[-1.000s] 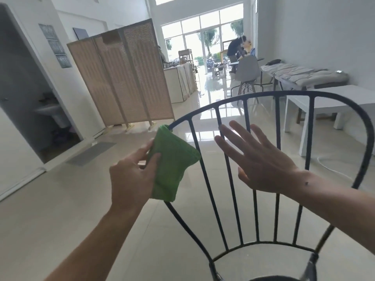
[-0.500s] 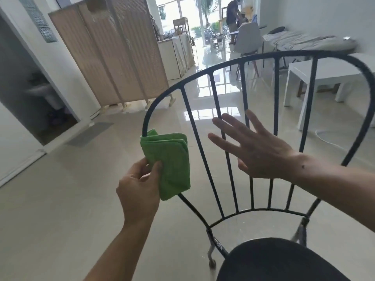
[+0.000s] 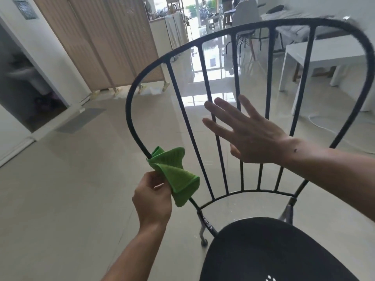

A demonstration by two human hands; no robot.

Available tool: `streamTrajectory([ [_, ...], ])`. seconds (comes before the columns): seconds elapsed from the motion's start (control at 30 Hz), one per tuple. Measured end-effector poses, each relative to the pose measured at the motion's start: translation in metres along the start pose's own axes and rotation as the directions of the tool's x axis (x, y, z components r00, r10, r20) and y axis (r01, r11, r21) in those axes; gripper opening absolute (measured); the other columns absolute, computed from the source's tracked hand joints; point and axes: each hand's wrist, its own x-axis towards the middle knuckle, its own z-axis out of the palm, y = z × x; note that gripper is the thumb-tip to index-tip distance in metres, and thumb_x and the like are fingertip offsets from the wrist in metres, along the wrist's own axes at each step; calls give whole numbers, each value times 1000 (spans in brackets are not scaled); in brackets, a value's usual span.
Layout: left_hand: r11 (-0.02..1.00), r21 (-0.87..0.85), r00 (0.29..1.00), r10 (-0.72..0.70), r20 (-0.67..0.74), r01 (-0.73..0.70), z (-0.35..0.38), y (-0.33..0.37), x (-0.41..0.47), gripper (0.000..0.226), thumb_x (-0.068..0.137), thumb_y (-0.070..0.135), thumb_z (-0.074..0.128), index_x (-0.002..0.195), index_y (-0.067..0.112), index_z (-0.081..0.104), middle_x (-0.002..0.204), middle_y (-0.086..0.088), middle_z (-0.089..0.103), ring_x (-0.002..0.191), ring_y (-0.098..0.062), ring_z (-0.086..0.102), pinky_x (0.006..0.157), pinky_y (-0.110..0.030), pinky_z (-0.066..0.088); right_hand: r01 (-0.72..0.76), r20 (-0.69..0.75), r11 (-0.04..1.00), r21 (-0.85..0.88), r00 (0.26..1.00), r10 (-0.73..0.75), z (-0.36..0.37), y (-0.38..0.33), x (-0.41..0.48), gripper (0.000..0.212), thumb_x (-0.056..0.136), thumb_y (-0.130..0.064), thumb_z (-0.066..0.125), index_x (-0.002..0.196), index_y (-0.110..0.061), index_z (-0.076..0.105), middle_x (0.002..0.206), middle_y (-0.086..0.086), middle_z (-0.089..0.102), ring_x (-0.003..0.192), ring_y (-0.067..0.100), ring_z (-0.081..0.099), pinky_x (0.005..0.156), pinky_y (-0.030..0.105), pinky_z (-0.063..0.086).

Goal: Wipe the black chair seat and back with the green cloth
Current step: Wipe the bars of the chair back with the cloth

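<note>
The chair (image 3: 274,252) stands on a tiled floor (image 3: 60,199) close in front of the person. Its back (image 3: 272,24) is an arched rail with thin spindles fanning up from a lower crossbar, and the round seat (image 3: 263,236) lies low and to the right. The right hand (image 3: 249,138) is flat with fingers spread in front of the middle spindles, gripping nothing; whether it touches them I cannot tell. The left hand (image 3: 152,197) sits below and left of the cloth (image 3: 174,175), pinching it between thumb and fingers. The cloth is folded round the lower left stretch of the rail, which here runs diagonally from upper left down to the right, toward the joint by the seat. I judge that the coming stroke must follow that slanted line. The left hand is the nearer one for it, and the seat looks not yet wiped, below and right of the cloth.
</note>
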Motion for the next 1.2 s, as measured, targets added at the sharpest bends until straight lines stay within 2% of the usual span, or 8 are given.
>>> streamTrajectory([
  [0.2, 1000, 12, 999, -28, -35, 29, 19, -11, -17, 21, 81, 6, 70, 81, 24, 59, 77, 20, 62, 63, 12, 61, 54, -2, 43, -16, 12, 1000, 23, 1000, 16, 3, -6, -3, 89, 75, -29, 59, 150, -13, 14, 157, 19, -2, 145, 35, -3, 113, 60, 3],
  [0.33, 992, 3, 992, -126, 10, 126, 28, -16, -27, 19, 79, 9, 72, 78, 25, 61, 74, 18, 64, 68, 7, 60, 51, 0, 40, -35, -5, 999, 37, 999, 35, 4, -7, -4, 90, 74, -28, 60, 150, -12, 15, 157, 19, -2, 145, 34, -2, 113, 60, 4],
  [0.6, 993, 35, 993, -112, 31, 111, 42, -34, -34, 13, 77, 9, 73, 83, 14, 63, 72, 15, 64, 59, 15, 58, 52, 1, 37, -35, 13, 998, 57, 999, 34, 3, -8, -4, 89, 73, -27, 60, 150, -13, 17, 157, 19, -2, 145, 35, -2, 114, 59, 2],
  [0.7, 980, 127, 981, -167, 99, 154, 54, -51, -43, 18, 76, 6, 72, 79, 20, 61, 68, 16, 63, 60, 2, 60, 51, -2, 36, -40, -1, 997, 64, 999, 40, 4, -9, -4, 88, 73, -26, 60, 149, -13, 19, 157, 19, -1, 145, 35, -1, 113, 60, 4],
  [0.77, 966, 181, 969, -209, 128, 185, 61, -64, -48, 19, 74, 5, 70, 77, 21, 59, 70, 10, 67, 67, -15, 62, 58, -14, 39, -46, 0, 996, 78, 999, 46, 4, -10, -5, 89, 72, -27, 61, 149, -13, 19, 157, 19, -1, 145, 34, -1, 114, 59, 3],
  [0.83, 962, 205, 969, -207, 133, 178, 64, -71, -50, 16, 75, 5, 69, 78, 18, 61, 77, 2, 71, 68, -18, 61, 62, -20, 39, -33, 4, 996, 86, 999, 33, 5, -8, -4, 89, 73, -27, 61, 150, -14, 18, 157, 18, -1, 145, 34, -1, 114, 58, 1],
  [1.07, 996, 91, 999, 29, -46, -25, 36, -45, -64, 14, 77, 12, 76, 87, 16, 67, 73, 10, 67, 69, 1, 64, 58, -1, 44, -56, -9, 992, 114, 998, 57, 3, -8, -6, 89, 73, -27, 60, 150, -12, 18, 157, 18, 1, 145, 35, -1, 115, 57, 4],
  [1.2, 933, 164, 945, 327, -25, -319, 18, -21, -63, 24, 74, 16, 72, 98, 11, 72, 80, 11, 66, 68, -8, 68, 63, -21, 57, -62, -22, 989, 138, 998, 65, -1, -7, -6, 90, 74, -30, 63, 150, -14, 18, 157, 17, 4, 145, 36, 0, 115, 56, 7],
])
